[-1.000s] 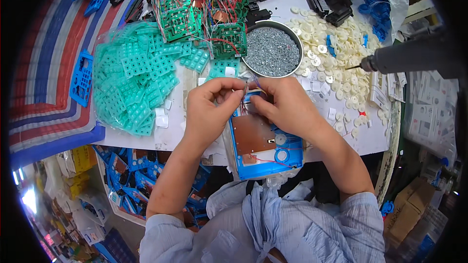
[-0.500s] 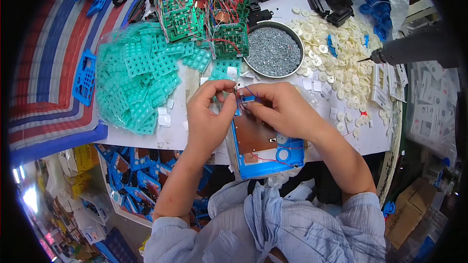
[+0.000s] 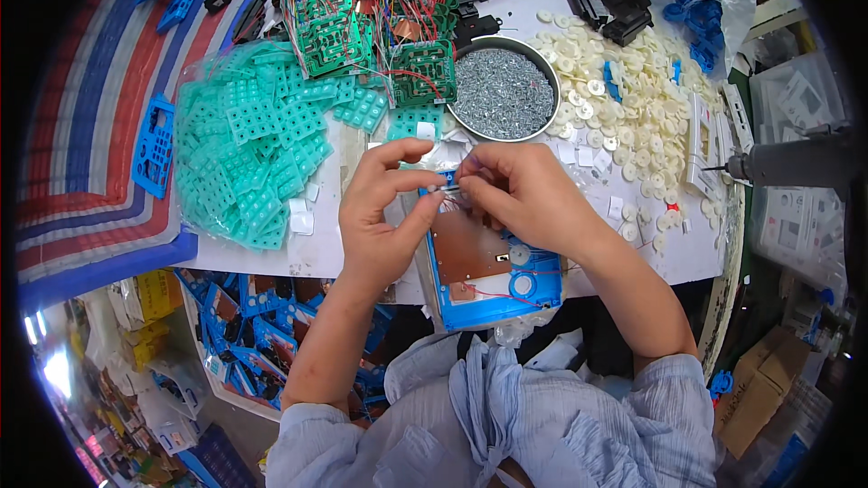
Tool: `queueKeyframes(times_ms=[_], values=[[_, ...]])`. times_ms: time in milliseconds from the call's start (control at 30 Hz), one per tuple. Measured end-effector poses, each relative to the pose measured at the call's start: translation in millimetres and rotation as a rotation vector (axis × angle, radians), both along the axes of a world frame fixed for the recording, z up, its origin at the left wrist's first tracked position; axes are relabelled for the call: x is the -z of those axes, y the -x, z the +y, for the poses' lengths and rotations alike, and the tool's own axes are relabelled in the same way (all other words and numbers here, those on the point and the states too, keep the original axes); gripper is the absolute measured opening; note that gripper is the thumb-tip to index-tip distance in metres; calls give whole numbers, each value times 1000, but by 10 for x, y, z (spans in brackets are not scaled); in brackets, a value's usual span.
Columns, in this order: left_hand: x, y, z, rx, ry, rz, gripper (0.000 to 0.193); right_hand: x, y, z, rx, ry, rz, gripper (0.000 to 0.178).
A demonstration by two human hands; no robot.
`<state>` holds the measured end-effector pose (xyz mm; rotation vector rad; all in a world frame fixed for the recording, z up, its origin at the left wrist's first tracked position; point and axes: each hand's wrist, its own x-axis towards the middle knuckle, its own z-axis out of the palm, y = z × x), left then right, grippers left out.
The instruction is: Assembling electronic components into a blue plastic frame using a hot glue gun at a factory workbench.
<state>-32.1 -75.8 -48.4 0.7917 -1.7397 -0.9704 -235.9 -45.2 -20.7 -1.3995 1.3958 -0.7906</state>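
A blue plastic housing (image 3: 493,314) lies in front of me at the table's near edge, with a brown circuit board (image 3: 463,258) in it and thin red wires across its lower part. Over the housing's far end, my left hand (image 3: 380,212) pinches with thumb and forefinger, its other fingers raised. Close beside it, my right hand (image 3: 524,194) has its fingers bent in a pinch. A small pale and silvery piece shows between the two sets of fingertips, too covered to name. The fingers hide the housing's far edge.
Beyond my hands stand a round tin of screws (image 3: 504,90) and wired green circuit boards (image 3: 420,72). Teal rubber keypads (image 3: 258,145) heap at left, cream plastic discs (image 3: 633,99) at right. A power screwdriver (image 3: 778,163) juts in from the right. Blue housings (image 3: 249,330) fill a lower-left bin.
Both hands have shifted slightly; the left fingers are spread wider above the pinch. The blue piece and wire between the hands no longer show the same way. The screwdriver has swung down and right.
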Motion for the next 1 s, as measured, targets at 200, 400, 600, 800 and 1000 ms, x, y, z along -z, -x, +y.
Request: queueKeyframes(times_ms=[200,400,600,800,1000], values=[[240,-163,99,-81,-266,8,25,-111,20,133,63,236,92,11],[117,-30,113,-60,-477,156,32,-42,-194,639,-239,698,435,25],[59,-101,13,4,-269,-155,37,87,-314,713,-413,707,462,18],[97,-45,52,-13,-409,-37,41,162,-322,638,-498,637,185,16],[24,-21,53,-66,-505,150,37,136,-308,545,-579,553,179,20]])
